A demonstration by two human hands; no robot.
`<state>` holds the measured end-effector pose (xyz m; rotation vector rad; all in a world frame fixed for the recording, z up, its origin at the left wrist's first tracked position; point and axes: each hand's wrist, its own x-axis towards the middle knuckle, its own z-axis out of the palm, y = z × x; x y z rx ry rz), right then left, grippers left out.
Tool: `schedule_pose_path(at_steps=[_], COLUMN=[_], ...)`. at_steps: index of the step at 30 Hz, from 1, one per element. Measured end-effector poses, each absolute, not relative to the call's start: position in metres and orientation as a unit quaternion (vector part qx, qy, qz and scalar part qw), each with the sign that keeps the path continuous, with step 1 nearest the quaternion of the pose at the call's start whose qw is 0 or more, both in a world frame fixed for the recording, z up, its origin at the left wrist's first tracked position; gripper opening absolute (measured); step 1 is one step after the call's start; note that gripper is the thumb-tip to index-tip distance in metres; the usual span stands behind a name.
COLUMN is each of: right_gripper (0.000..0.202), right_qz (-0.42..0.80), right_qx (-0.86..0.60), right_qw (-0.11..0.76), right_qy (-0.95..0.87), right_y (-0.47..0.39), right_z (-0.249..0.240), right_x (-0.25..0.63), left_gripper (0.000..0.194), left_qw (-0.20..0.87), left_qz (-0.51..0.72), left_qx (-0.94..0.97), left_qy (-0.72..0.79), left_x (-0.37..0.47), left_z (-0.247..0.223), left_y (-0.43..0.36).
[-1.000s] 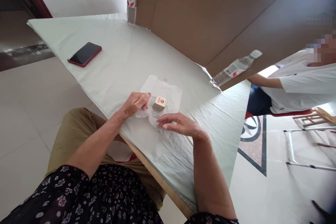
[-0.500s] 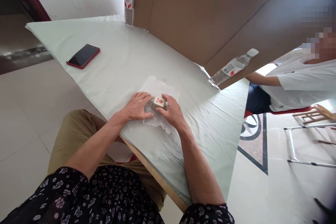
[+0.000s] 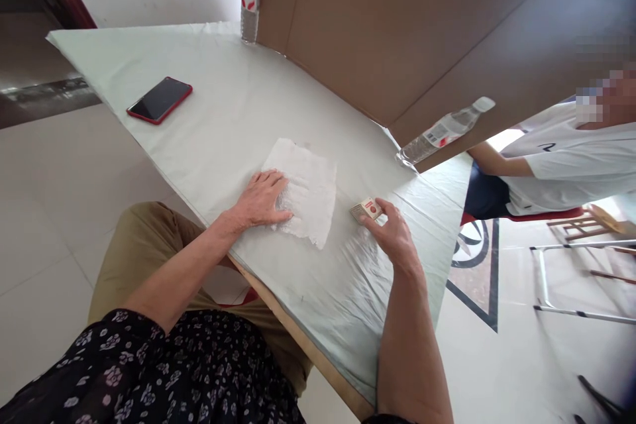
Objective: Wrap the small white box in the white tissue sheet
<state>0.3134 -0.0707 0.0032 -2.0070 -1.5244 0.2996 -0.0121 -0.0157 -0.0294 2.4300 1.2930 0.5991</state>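
A small printed cardboard box, beige with red marks, is pinched between the thumb and fingers of my right hand, to the right of a white sheet. That sheet looks like bubble wrap or thin packing foam and lies spread on the cloth-covered table. My left hand rests with fingers apart on the sheet's left part, covering some of it.
A phone in a red case lies at the table's left. One water bottle stands at the back; another bottle shows tilted beside the brown panel. A person in a white shirt sits at the right.
My right hand has carried the small box off the sheet to the right. The sheet now shows more fully and lies flatter. My left hand has stayed in nearly the same place.
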Motion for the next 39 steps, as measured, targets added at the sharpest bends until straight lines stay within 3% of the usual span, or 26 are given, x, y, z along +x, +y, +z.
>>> schedule_pose_path(at_steps=[3,5,11,15,22,24,31,39], right_gripper=[0.044,0.034,0.048,0.050,0.052,0.052,0.056,0.045], right_qz=[0.022,0.024,0.106,0.087,0.063,0.060,0.059,0.059], right_qx=[-0.721,-0.659,-0.594,-0.610,-0.617,-0.617,-0.629,-0.620], right_qw=[0.354,0.375,0.211,0.175,0.146,0.147,0.151,0.205], right_qy=[-0.595,-0.651,-0.769,-0.768,-0.771,-0.770,-0.761,-0.755], right_y=[-0.072,-0.066,-0.051,-0.058,-0.063,-0.063,-0.065,-0.041], right_z=[0.005,0.004,-0.024,-0.036,-0.033,-0.033,-0.040,-0.024], right_x=[0.287,0.257,0.190,0.186,0.188,0.188,0.190,0.203], left_gripper=[0.069,0.072,0.078,0.081,0.040,0.036,0.056,0.061], left_qw=[0.156,0.151,0.158,0.181,0.131,0.110,0.088,0.081], left_qz=[0.198,0.190,0.169,0.120,0.113,0.105,0.102,0.102], left_qx=[0.854,0.856,0.864,0.880,0.900,0.910,0.867,0.853], left_qy=[0.455,0.456,0.448,0.423,0.400,0.385,0.479,0.506], left_x=[-0.012,-0.012,-0.017,-0.031,0.002,0.019,0.016,0.017], left_z=[-0.029,-0.029,-0.030,-0.021,0.018,0.016,-0.017,-0.021], left_y=[-0.016,-0.015,-0.011,-0.009,0.005,0.016,0.042,0.041])
